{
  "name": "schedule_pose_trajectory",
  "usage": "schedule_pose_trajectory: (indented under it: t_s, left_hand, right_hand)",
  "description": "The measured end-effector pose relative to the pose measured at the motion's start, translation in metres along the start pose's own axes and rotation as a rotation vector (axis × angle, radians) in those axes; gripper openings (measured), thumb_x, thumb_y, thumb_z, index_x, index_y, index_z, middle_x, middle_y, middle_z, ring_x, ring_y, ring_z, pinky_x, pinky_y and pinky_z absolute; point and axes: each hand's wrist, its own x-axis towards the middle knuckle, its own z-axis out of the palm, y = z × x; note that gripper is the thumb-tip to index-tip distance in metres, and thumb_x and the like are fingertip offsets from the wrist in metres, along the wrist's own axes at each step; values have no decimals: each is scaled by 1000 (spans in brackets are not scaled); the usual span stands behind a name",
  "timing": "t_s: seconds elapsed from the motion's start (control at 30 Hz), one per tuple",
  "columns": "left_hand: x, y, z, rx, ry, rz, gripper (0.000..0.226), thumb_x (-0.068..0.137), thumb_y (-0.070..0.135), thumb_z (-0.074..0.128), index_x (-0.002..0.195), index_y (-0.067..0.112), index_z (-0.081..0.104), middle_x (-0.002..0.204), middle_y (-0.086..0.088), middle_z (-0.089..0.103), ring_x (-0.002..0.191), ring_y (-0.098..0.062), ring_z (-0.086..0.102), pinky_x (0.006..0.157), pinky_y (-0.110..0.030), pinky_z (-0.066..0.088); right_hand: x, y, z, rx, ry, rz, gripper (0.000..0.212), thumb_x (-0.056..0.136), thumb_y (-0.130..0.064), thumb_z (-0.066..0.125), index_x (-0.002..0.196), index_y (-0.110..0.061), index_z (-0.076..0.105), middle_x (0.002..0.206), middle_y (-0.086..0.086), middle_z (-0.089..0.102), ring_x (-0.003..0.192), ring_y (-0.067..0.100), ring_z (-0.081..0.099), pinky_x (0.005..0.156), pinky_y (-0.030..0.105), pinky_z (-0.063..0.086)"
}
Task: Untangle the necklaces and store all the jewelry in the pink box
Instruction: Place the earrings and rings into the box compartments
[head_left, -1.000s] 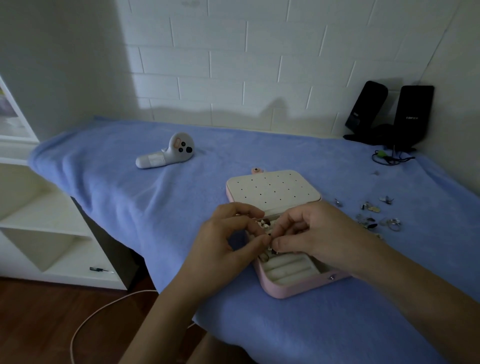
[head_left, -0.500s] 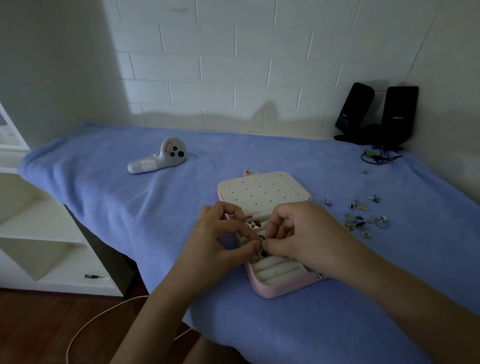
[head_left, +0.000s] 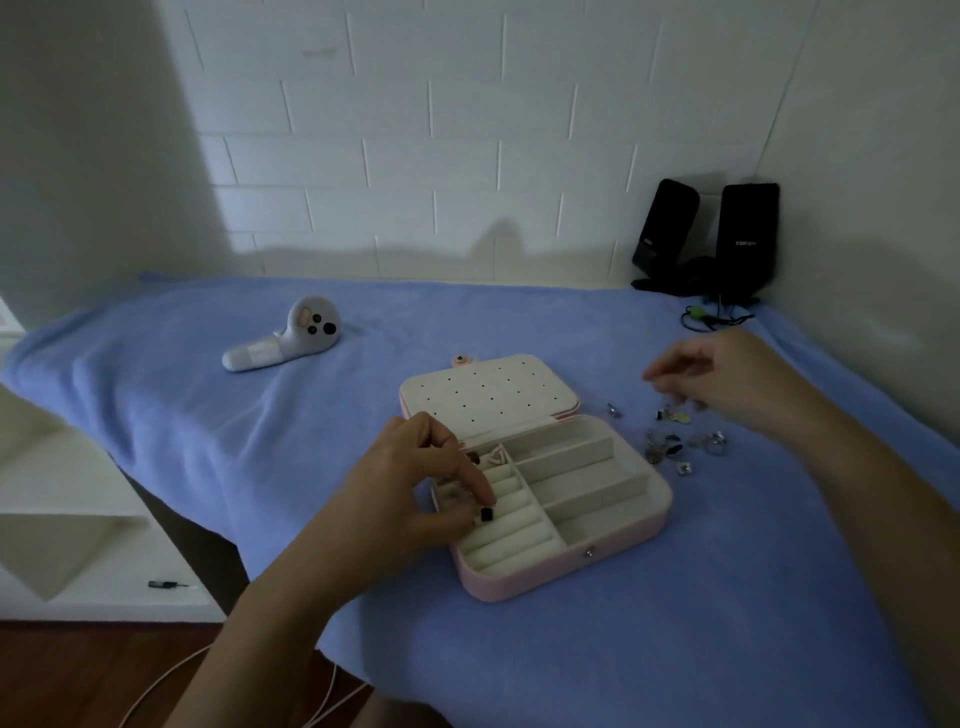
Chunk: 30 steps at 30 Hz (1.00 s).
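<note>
The right hand (head_left: 727, 379) had left the box (head_left: 524, 584), where half a second before it worked against the left hand (head_left: 410, 488), and now hung over the loose pieces (head_left: 670, 447) on the cloth (head_left: 675, 623). The box lay open in the middle of the table, its lid (head_left: 488, 397) folded back flat.

The left hand stayed over the ring rolls. Its forefinger and thumb pinched a dark-stoned ring (head_left: 487, 514) at a slot, and the other fingers were curled. Whether the ring was fully seated could not be told. If the fingers lifted too soon, it would likely tip out or roll into another slot. A pale charm (head_left: 497, 454) lay in the compartment just behind the rolls.

The right hand was blurred, with its fingers loosely bent. Whether it held anything could not be told. The pieces below it were small, shiny and close together, so a hasty pinch would probably take two at once or flick one across the cloth towards the edge. With eyes split between both hands, either slip seemed more likely.

No necklace chain showed plainly anywhere.
</note>
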Motion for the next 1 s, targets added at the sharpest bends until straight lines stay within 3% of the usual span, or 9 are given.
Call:
schedule_pose_trajectory:
  t_s: [0.1,0.3,0.53,0.67,0.77,0.83,1.0]
  left_hand:
    - [-1,0,5,-5,38,23,23,65,43,54,80,42,71,93,18,49,95,1,44,79,-2,33]
    - [-3,-2,12,-35,91,18,22,67,37,50,72,45,70,94,16,50,96,-3,46,79,-4,35]
    - [-4,-2,12,-39,86,7,24,68,37,50,80,40,71,97,13,50,98,-6,47,81,-7,36]
    - [-5,-2,12,-55,78,-3,25,68,38,51,82,40,71,97,16,51,100,-6,47,81,-7,36]
    - [-7,-1,11,-104,75,-14,26,69,38,50,82,39,72,97,15,52,101,-9,49,81,-9,38]
    - [-7,0,11,-136,94,-13,26,70,37,49,81,39,73,96,14,54,100,-10,50,81,-10,39]
    - [-2,8,10,-233,216,-23,25,76,25,52,86,36,72,94,12,57,95,-8,53,76,-6,37]
  right_hand:
    - [6,24,1,-185,-46,21,17,82,-4,69,88,-19,73,83,1,71,69,9,60,58,9,42]
    - [8,22,4,-291,-141,-25,20,83,-9,70,98,-21,73,81,-7,63,72,7,57,60,5,42]
    - [9,19,8,-375,-151,-121,23,79,-8,74,101,-17,74,98,-3,59,80,21,59,75,25,43]
    - [8,17,8,-380,-130,-139,13,81,-11,73,91,-16,76,93,-3,67,73,13,58,67,16,43]
    - [5,16,7,-156,-15,-73,12,78,-8,75,82,-19,75,75,-10,66,65,6,58,60,7,43]
    - [3,11,6,69,15,-42,14,79,-6,74,79,-20,73,76,-5,71,67,9,65,62,8,48]
    - [-9,-23,3,599,-132,-21,9,75,-12,68,83,-10,73,78,3,73,71,11,67,65,15,52]
